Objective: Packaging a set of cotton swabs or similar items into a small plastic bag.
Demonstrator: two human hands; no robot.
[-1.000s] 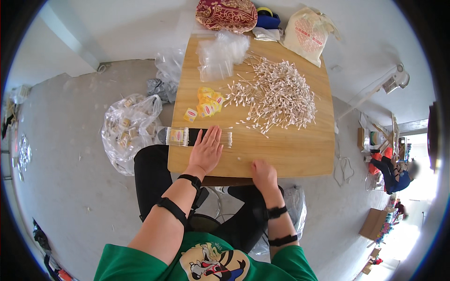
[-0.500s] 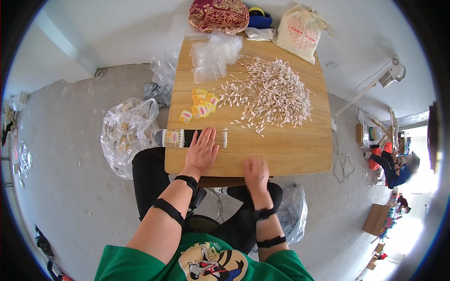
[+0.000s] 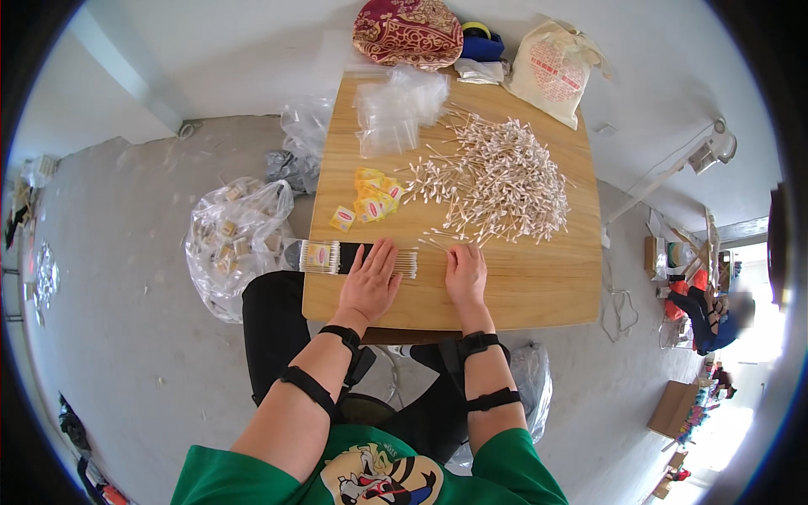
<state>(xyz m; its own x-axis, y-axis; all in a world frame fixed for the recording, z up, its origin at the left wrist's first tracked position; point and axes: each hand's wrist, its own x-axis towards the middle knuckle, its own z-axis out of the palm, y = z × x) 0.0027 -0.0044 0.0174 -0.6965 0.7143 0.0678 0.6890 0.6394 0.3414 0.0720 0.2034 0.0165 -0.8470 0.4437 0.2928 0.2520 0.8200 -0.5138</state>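
Observation:
My left hand (image 3: 370, 278) lies flat, fingers extended, on a row of cotton swabs (image 3: 409, 263) and a black strip (image 3: 346, 257) near the table's front left. Left of it, a yellow card (image 3: 317, 254) rests on more swabs side by side, with clear plastic at the left end jutting past the table edge. My right hand (image 3: 465, 273) is closed, fingertips together at the near edge of a large pile of loose cotton swabs (image 3: 505, 181). A few stray swabs lie by its fingertips; whatever is between them is hidden.
Yellow cards (image 3: 372, 198) and clear plastic bags (image 3: 400, 108) lie on the wooden table (image 3: 539, 295). A red patterned cloth bundle (image 3: 408, 32), a blue tape dispenser (image 3: 482, 44) and a cream drawstring bag (image 3: 551, 71) line the back. A filled plastic sack (image 3: 236, 248) stands left on the floor.
My right hand has moved forward from the table's front edge to the near side of the swab pile, and its fingers have closed. The left hand stays on the row while the view has shifted slightly.

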